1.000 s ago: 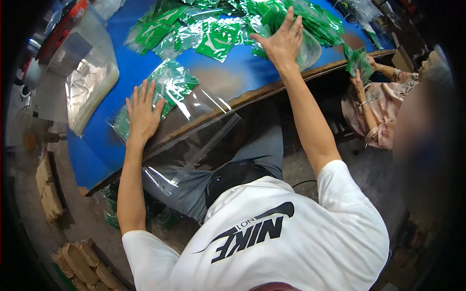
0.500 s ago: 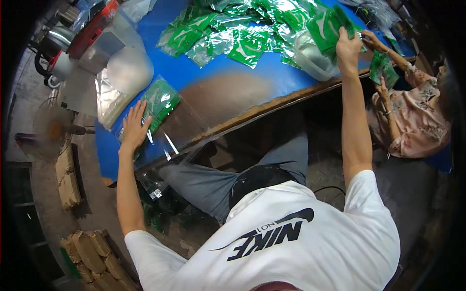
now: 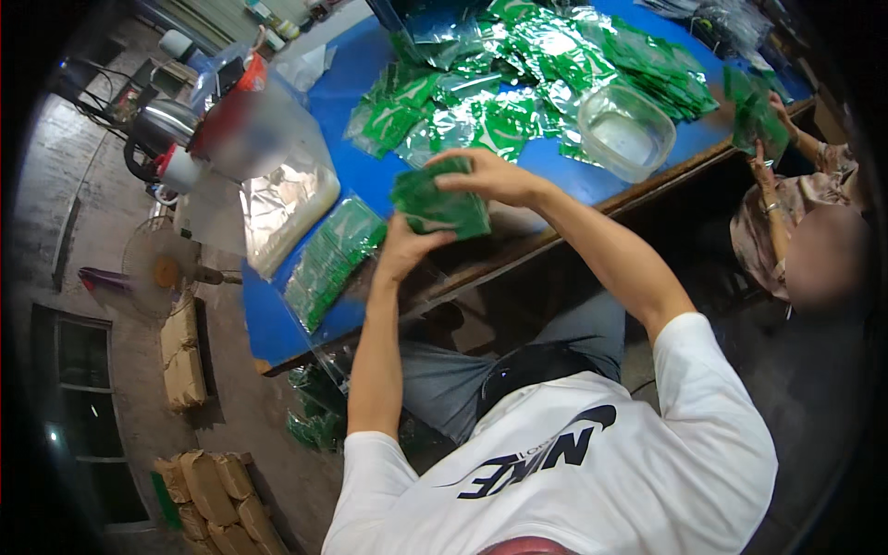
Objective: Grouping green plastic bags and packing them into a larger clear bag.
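Note:
Between my two hands, above the table's near edge, is a small stack of green packets (image 3: 442, 202) in clear plastic. My left hand (image 3: 407, 248) grips its lower left side, thumb along the bottom. My right hand (image 3: 486, 178) closes over its upper right side, fingers bent across the top. Left of the stack, a clear bag with rows of green packets (image 3: 335, 259) lies on the blue table (image 3: 268, 319), touched by neither hand. A heap of loose green packets (image 3: 527, 69) spreads over the table beyond my hands.
A clear plastic tub (image 3: 626, 134) stands near the table's front edge. At the left lie clear plastic bags (image 3: 289, 208), beside a kettle (image 3: 166, 120) and a fan (image 3: 166, 271). Brown paper parcels (image 3: 208, 486) are stacked on the floor. At the right, another person's hands (image 3: 766, 171) hold green packets.
My right hand has brought the green packets from the heap's right side to the middle. My left hand has left the filled bag and now grips them too. The view has shifted.

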